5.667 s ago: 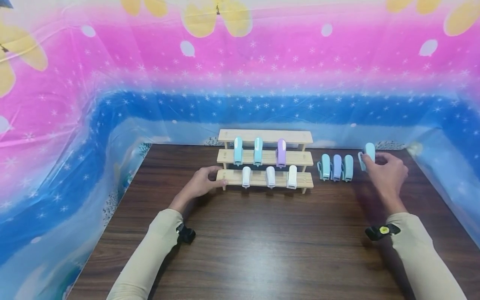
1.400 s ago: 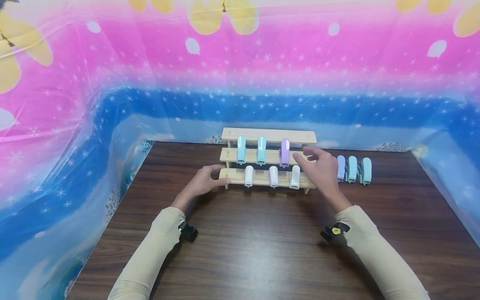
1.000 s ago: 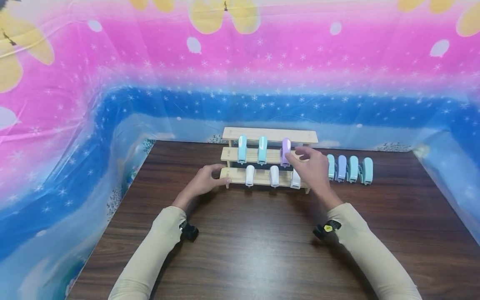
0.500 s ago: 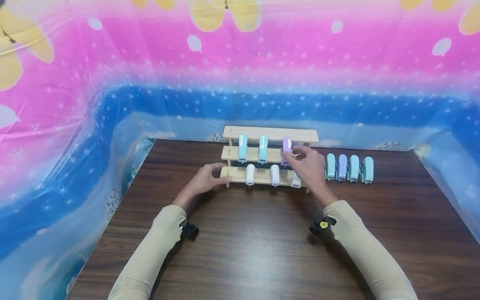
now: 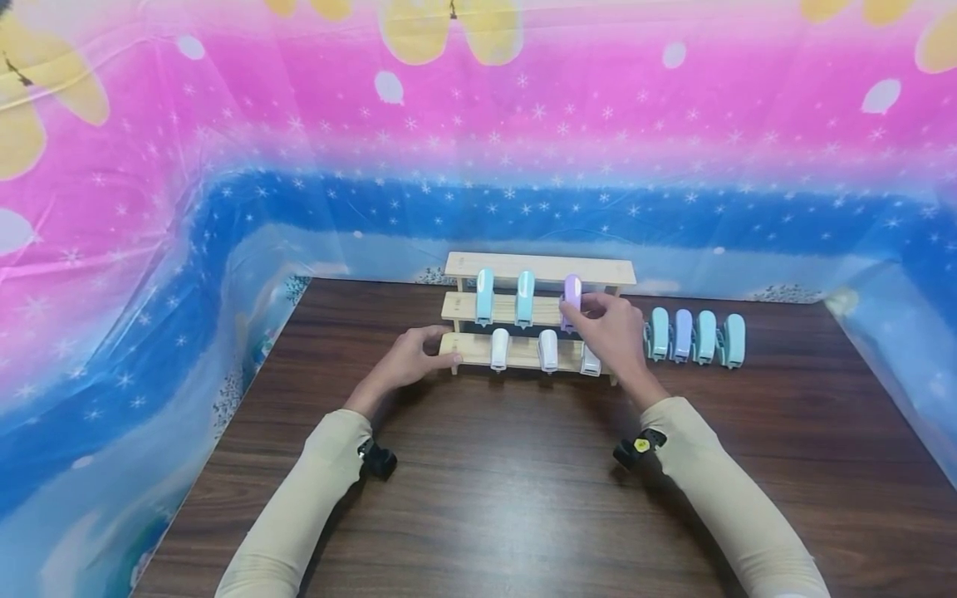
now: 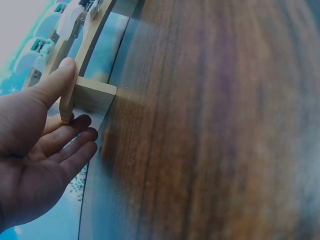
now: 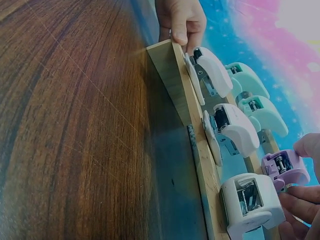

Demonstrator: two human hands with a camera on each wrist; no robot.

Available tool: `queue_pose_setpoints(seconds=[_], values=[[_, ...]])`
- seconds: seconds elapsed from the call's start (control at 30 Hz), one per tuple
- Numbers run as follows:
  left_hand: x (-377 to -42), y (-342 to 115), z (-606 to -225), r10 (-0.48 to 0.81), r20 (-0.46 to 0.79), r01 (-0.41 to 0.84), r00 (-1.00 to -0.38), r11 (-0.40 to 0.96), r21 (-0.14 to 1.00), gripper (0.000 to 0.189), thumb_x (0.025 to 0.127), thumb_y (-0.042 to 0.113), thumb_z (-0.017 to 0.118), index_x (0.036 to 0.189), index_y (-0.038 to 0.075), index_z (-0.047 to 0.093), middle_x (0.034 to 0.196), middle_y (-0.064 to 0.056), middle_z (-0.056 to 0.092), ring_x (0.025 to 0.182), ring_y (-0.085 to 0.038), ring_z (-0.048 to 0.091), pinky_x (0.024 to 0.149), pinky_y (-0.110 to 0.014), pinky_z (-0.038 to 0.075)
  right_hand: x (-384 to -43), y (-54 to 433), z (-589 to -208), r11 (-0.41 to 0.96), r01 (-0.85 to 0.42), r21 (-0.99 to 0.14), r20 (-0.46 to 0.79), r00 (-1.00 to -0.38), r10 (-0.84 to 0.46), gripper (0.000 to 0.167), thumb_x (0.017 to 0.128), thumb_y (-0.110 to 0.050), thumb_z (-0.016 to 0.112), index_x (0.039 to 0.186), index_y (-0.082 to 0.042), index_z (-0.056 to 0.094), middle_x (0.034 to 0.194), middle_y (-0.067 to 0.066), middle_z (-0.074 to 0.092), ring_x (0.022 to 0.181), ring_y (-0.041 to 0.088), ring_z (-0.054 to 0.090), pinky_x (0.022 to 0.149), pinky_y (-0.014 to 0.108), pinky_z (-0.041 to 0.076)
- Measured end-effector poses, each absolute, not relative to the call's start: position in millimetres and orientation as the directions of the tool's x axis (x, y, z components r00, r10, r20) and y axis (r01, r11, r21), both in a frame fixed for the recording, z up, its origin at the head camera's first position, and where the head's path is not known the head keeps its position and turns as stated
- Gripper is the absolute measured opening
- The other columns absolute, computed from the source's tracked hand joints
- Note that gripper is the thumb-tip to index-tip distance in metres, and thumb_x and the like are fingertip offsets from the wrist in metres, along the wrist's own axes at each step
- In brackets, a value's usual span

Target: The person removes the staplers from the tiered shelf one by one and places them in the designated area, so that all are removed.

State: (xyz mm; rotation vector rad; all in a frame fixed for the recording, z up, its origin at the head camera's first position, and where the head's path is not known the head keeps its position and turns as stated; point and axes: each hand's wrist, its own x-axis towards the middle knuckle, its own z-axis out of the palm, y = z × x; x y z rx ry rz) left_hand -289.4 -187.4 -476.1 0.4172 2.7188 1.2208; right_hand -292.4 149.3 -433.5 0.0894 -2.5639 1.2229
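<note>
A three-tier wooden rack (image 5: 540, 267) stands at the back of the dark table (image 5: 508, 482). Its middle tier carries two light-blue staplers (image 5: 484, 296) and a purple stapler (image 5: 571, 290). Three white staplers (image 5: 499, 349) stand on the lower tier. My right hand (image 5: 607, 325) pinches the purple stapler (image 7: 286, 170) between thumb and fingers (image 7: 300, 197). My left hand (image 5: 409, 359) grips the left end of the lower tier, thumb (image 6: 59, 82) along the rack (image 6: 92, 92) board's edge.
Several staplers (image 5: 694, 335), light blue and lilac, stand in a row on the table right of the rack. A pink and blue starred sheet (image 5: 478, 149) walls in the table at the back and sides. Bare tabletop lies in front of the rack.
My right hand set a light-blue stapler at the right end of the table row, then moved left and took hold of the purple stapler. The left hand stayed put.
</note>
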Motion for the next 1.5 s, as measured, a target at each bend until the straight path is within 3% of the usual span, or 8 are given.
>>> queue_pose_setpoints(seconds=[0.87, 1.13, 1.5], values=[[-289.5, -187.7, -475.4, 0.300, -0.017, 0.187, -0.954, 0.636, 0.749, 0.068, 0.092, 0.038, 0.078, 0.144, 0.000, 0.055, 0.147, -0.020, 0.055, 0.139, -0.036, 0.048, 0.113, -0.054, 0.040, -294.4, 149.4, -432.2, 0.627, -0.171, -0.760, 0.289, -0.953, 0.091, 0.050, 0.090, -0.050, 0.074, 0.113, -0.006, 0.077, 0.097, 0.010, 0.078, 0.076, 0.021, 0.067, 0.063, 0.033, 0.048], [-286.6, -187.2, -473.7, 0.300, -0.021, 0.180, -0.954, 0.626, 0.759, 0.067, 0.093, 0.039, 0.076, 0.145, 0.001, 0.054, 0.148, -0.020, 0.054, 0.139, -0.036, 0.048, 0.112, -0.055, 0.041, -291.2, 151.4, -428.4, 0.636, -0.177, -0.751, 0.308, -0.946, 0.101, 0.048, 0.089, -0.050, 0.076, 0.111, -0.007, 0.078, 0.093, 0.009, 0.078, 0.065, 0.022, 0.060, 0.057, 0.033, 0.043], [-286.4, -187.0, -472.5, 0.300, -0.027, 0.178, -0.954, 0.635, 0.752, 0.066, 0.094, 0.038, 0.076, 0.144, 0.001, 0.055, 0.147, -0.020, 0.055, 0.138, -0.036, 0.049, 0.111, -0.055, 0.042, -282.8, 158.8, -420.2, 0.634, -0.212, -0.744, 0.349, -0.932, 0.098, 0.049, 0.089, -0.048, 0.077, 0.114, -0.006, 0.077, 0.100, 0.011, 0.078, 0.085, 0.023, 0.072, 0.070, 0.037, 0.054]])
